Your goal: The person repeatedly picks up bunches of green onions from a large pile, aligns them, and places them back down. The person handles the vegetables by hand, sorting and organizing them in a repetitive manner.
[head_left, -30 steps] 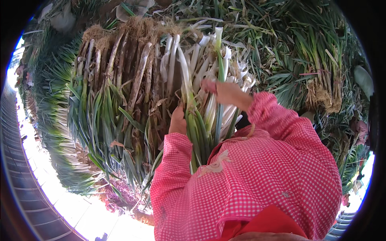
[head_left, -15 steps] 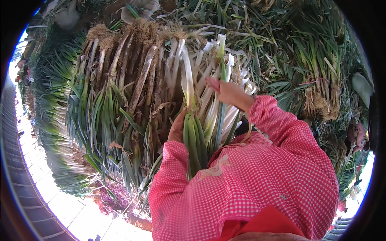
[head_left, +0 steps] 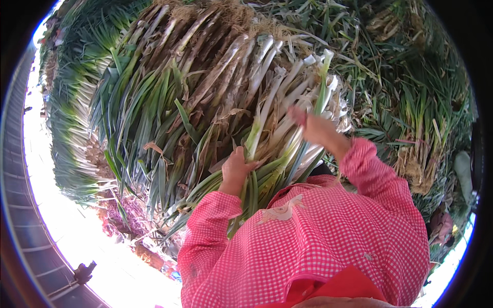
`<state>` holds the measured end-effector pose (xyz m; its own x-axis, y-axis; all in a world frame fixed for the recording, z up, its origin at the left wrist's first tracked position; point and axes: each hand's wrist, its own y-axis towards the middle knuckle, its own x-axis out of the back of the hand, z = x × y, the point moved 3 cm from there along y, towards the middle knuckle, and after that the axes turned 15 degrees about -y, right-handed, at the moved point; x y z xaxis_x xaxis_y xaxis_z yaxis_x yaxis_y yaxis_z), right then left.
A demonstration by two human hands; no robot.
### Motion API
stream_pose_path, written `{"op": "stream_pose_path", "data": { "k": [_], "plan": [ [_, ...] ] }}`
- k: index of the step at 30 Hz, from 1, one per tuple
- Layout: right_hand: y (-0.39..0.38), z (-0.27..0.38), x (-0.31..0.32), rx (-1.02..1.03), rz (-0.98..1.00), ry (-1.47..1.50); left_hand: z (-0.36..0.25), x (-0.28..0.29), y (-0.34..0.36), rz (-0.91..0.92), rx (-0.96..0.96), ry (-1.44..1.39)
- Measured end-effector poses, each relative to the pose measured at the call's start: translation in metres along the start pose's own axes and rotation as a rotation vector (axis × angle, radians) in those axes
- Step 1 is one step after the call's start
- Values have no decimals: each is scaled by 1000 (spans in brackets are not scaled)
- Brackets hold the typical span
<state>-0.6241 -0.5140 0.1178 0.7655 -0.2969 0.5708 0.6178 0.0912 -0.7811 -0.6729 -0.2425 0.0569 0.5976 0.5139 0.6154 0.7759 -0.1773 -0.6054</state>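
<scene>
both hands grip leek stalks (head_left: pixel 267 128): left hand (head_left: pixel 236 169) closed, right hand (head_left: pixel 316 128) blurred, grasp unclear.

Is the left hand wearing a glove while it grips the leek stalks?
No. The left hand is bare, its fingers wrapped around the green and white leek stalks above the pink checked sleeve.

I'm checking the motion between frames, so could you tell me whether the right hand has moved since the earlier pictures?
Cannot tell: the right hand lies on the same white stalks of the leek pile as before; the camera itself shifted.
</scene>
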Motion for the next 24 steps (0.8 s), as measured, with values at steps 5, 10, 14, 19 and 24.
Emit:
{"op": "stream_pose_path", "data": {
  "k": [5, 10, 14, 19, 24],
  "plan": [
    [22, 23, -12, 84, 45, -33, 1, 2, 13, -42, 11, 90],
    [67, -6, 11, 43, -308, -11, 26, 55, 54, -646, -315, 276],
    [59, 5, -45, 285, 39, -117, 51, 52, 101, -378, -14, 317],
    [42, 4, -39, 259, -425, 119, 45, 63, 99, -290, -83, 183],
    [2, -40, -25, 78, -266, 49, 4, 104, -9, -187, -46, 60]
  ]
}}
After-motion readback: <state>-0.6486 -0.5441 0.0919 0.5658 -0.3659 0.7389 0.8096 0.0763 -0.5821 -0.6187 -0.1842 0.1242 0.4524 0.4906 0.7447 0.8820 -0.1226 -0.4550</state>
